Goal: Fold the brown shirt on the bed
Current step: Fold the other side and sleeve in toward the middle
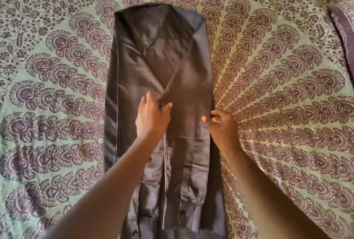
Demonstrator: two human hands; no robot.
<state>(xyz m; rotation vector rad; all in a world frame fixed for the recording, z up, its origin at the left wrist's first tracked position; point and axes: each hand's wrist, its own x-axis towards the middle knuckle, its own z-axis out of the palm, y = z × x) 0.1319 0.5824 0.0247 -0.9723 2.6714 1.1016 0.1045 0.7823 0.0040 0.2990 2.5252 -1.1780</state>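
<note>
The brown shirt [153, 62] lies lengthwise on the bed, its sides folded in to a narrow strip and both sleeves laid down the middle. The cuffs with dark buttons lie near the bottom edge. My left hand [152, 116] rests on the shirt's middle, its fingers pinching the edge of a sleeve. My right hand [220, 125] pinches the shirt's right edge at about the same height. Both forearms cover parts of the lower shirt.
The bed is covered by a green sheet with a purple peacock-feather print [277, 85], spread wide on all sides of the shirt. A dark patterned cloth or pillow edge [342, 26] lies at the far right.
</note>
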